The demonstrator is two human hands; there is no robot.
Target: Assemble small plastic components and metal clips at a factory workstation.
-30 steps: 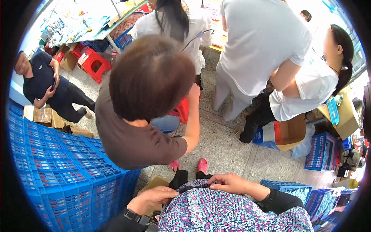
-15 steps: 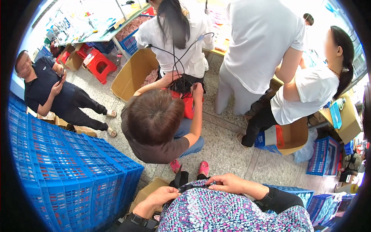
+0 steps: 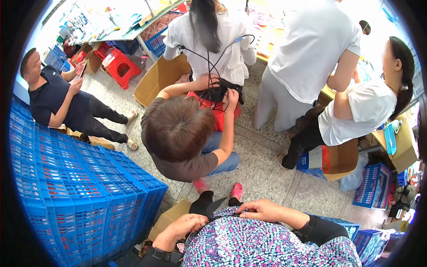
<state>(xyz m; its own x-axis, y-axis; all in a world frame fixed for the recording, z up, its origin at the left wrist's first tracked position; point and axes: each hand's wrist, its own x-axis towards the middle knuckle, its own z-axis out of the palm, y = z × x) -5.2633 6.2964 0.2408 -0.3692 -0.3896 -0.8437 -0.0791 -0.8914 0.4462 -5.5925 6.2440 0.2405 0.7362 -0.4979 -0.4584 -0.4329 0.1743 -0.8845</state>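
Observation:
I wear a floral-patterned garment [image 3: 267, 242] in blue, pink and white, and both hands are at its front edge. My left hand [image 3: 187, 226] has its fingers curled closed on the fabric at the left. On the other side, my right hand [image 3: 263, 209] pinches the same edge between thumb and fingers. A dark strip of cloth [image 3: 216, 207] shows between the hands; its full shape is hidden. Black bands circle both wrists, and dark sleeves cover my forearms.
A crouching co-worker [image 3: 178, 133] ahead handles black cables [image 3: 215, 94] behind a person in white at a bench. Tall blue crates [image 3: 80, 209] stand at left, beside a cardboard box [image 3: 167, 218]. Red stools [image 3: 120, 66], another standing person [image 3: 62, 98] and a box [image 3: 342, 160] lie beyond.
The view has shifted slightly. Between my hands the dark strip along the garment's edge shows less, and patterned cloth is bunched upward there. Both hands stay on the edge.

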